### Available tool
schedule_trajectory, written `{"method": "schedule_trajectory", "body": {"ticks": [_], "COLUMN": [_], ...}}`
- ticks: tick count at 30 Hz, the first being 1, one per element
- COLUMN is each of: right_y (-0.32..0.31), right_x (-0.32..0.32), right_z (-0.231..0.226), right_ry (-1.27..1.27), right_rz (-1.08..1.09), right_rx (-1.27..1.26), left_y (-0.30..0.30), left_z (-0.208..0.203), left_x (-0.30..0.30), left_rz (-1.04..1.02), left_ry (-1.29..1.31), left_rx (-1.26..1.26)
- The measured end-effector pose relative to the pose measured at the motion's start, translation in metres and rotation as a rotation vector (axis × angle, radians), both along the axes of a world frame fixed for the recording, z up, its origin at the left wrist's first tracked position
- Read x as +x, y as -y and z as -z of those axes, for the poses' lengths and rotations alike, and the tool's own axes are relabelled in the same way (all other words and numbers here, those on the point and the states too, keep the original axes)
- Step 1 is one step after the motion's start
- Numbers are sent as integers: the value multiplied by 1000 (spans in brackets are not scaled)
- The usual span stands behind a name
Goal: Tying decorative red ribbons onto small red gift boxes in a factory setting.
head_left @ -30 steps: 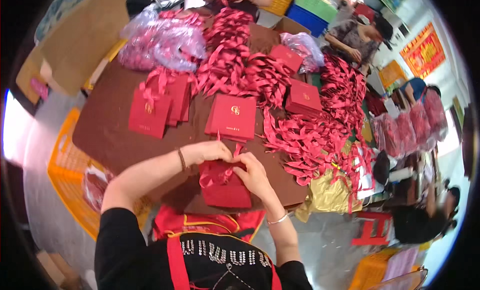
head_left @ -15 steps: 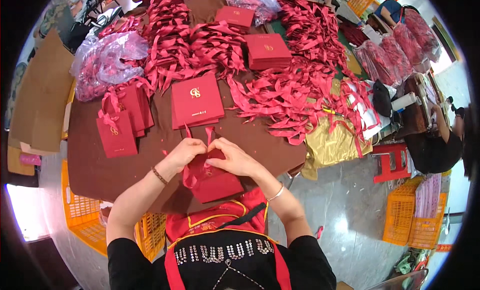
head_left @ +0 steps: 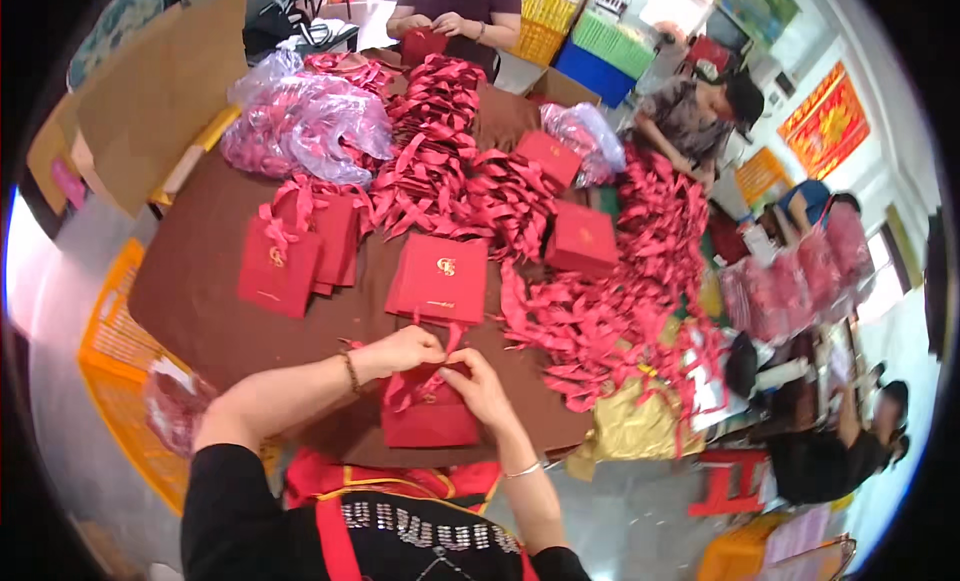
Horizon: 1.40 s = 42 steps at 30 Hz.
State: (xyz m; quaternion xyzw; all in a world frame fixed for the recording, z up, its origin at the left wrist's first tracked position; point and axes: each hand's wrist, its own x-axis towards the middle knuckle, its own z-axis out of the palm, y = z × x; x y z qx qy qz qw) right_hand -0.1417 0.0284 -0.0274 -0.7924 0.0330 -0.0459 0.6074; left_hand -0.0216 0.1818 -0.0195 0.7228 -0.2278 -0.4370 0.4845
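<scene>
A small red paper bag (head_left: 430,429) lies at the table's near edge, between my forearms. My left hand (head_left: 402,351) and my right hand (head_left: 476,384) meet over its top, fingers pinched on its red ribbon (head_left: 453,338). One end of that ribbon sticks up between my hands; any knot is hidden by my fingers. Just beyond lies a stack of flat red bags (head_left: 440,276) with gold print. To its left, red bags with ribbon bows (head_left: 283,274) overlap one another.
Heaps of red ribbons (head_left: 610,321) cover the brown tablecloth (head_left: 200,271) at right and centre. Plastic-wrapped bundles (head_left: 310,131) lie far left, beside cardboard (head_left: 165,91). Gold cloth (head_left: 640,421) drapes the right edge. An orange crate (head_left: 105,336) stands at left. Other people work across and at right.
The view has tilted up and shifted, bringing co-workers across the table into sight. My hands have drawn closer together over the bag, still pinching the ribbon.
</scene>
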Motion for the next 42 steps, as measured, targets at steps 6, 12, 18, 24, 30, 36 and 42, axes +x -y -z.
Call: {"method": "schedule_trajectory", "body": {"ticks": [6, 12, 18, 24, 30, 36, 42], "right_y": [-7, -4, -1, 4, 12, -1, 2], "right_x": [2, -10, -20, -4, -9, -17, -15], "right_z": [-10, -7, -17, -41, -28, -44, -42], "right_ry": [-31, 7, 41, -154, -191, -142, -88], "right_rz": [-131, -181, -333, -139, -116, -406, -32], "right_rx": [-63, -2, -29, 301, 468, 224, 412], "left_y": [-16, -12, -17, -8, 3, -9, -31], "left_z": [7, 9, 9, -38, -34, -31, -43], "left_x": [12, -17, 4, 34, 32, 50, 33], "left_rz": [109, -61, -274, -390, -456, -694, -91], "left_ry": [-274, -95, -86, -35, -169, -95, -24], "left_rx": [-87, -55, -223, -406, -313, -469, -108]}}
